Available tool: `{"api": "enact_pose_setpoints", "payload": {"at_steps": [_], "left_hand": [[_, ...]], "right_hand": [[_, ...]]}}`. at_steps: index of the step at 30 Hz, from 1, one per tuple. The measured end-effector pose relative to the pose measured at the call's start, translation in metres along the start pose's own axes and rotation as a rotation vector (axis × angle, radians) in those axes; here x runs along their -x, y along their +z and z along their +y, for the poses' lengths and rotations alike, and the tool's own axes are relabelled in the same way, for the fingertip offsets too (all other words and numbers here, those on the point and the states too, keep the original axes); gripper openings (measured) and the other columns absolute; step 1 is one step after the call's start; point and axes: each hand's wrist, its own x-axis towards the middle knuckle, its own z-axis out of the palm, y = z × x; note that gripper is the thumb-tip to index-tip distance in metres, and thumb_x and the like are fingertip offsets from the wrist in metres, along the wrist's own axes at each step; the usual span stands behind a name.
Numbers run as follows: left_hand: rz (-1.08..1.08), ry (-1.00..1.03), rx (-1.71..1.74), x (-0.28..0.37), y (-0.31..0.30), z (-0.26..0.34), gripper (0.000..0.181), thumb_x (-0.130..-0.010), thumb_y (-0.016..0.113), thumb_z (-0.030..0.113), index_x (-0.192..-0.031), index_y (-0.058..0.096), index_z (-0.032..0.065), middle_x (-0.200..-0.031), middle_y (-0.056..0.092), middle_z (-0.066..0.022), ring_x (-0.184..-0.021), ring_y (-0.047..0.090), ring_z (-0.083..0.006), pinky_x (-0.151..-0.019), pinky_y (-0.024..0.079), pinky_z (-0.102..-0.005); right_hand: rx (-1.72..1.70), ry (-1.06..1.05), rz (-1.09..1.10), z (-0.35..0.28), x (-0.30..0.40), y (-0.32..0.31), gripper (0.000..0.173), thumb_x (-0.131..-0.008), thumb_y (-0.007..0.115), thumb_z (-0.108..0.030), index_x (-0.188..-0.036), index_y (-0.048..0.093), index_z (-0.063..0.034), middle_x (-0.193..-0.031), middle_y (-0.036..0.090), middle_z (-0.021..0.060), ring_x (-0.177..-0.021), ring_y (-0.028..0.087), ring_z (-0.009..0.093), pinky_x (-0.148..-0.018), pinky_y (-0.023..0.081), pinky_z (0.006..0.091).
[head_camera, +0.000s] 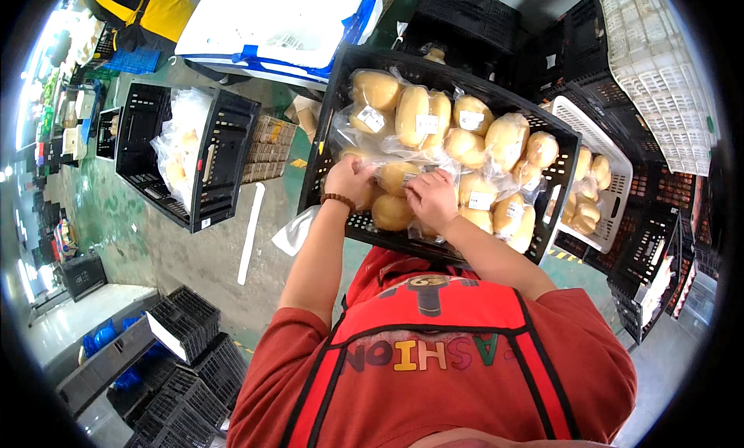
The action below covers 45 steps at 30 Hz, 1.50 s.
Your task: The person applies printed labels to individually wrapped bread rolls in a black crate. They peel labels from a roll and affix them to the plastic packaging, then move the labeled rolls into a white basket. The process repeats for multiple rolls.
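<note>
A black plastic crate (572, 135) stands in front of me, holding several clear plastic bags of potatoes, many with white labels. My left hand (350, 183), with a brown bead bracelet at its wrist, grips the left end of one bag of potatoes (392, 213) at the crate's near side. On the same bag, my right hand (433, 197) has its curled fingers at a white label (409, 178). The label is partly covered by these fingertips. Further back in the crate lies another labelled potato bag (414, 114).
A white crate (619, 201) with more bagged potatoes stands to the right. To the left, a black crate (224, 151) holds clear bags. A white-topped box with blue edges (273, 23) stands beyond. Black crates (189, 326) are stacked at lower left, white crates (657, 70) at upper right.
</note>
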Motion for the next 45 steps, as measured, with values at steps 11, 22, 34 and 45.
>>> {"api": "enact_pose_setpoints", "payload": {"at_steps": [11,22,34,45], "left_hand": [[-0.397,0.059,-0.426,0.077,-0.011,0.037,0.053,-0.072,0.067,0.05,-0.098,0.058,0.0046,-0.096,0.064,-0.0183,-0.086,0.063,-0.0357,-0.074,0.051,-0.0443],[-0.15,-0.031,-0.327,0.016,-0.012,-0.009,0.027,-0.09,0.049,0.026,-0.104,0.051,0.0034,-0.107,0.057,-0.0186,-0.087,0.061,-0.0398,-0.075,0.05,-0.0467],[-0.052,-0.184,-0.005,-0.013,-0.013,-0.006,0.049,-0.082,0.066,0.038,-0.105,0.051,-0.0027,-0.108,0.056,-0.0255,-0.101,0.054,-0.0423,-0.086,0.045,-0.046],[0.088,-0.106,-0.088,-0.018,-0.003,-0.006,0.028,-0.09,0.052,0.029,-0.08,0.059,0.0038,-0.074,0.059,-0.0163,-0.071,0.059,-0.0322,-0.061,0.046,-0.04]], "right_hand": [[0.332,0.1,-0.373,-0.019,-0.046,0.029,0.046,-0.08,0.061,-0.037,-0.118,0.054,-0.0123,-0.119,0.054,0.0109,-0.109,0.051,0.028,-0.1,0.031,0.0456],[-0.083,-0.095,0.169,-0.018,-0.033,-0.041,0.016,-0.074,0.067,-0.01,-0.089,0.063,-0.0056,-0.088,0.062,0.0113,-0.085,0.057,0.031,-0.08,0.044,0.0407],[-0.31,0.698,-0.118,0.075,0.099,-0.039,0.009,-0.083,0.06,-0.009,-0.086,0.058,-0.0005,-0.079,0.058,0.0098,-0.073,0.055,0.018,-0.067,0.046,0.0298],[-0.364,0.748,-0.509,0.051,0.001,-0.028,0.038,-0.081,0.061,-0.034,-0.109,0.058,-0.0089,-0.087,0.066,0.0182,-0.079,0.065,0.032,-0.073,0.051,0.0401]]}}
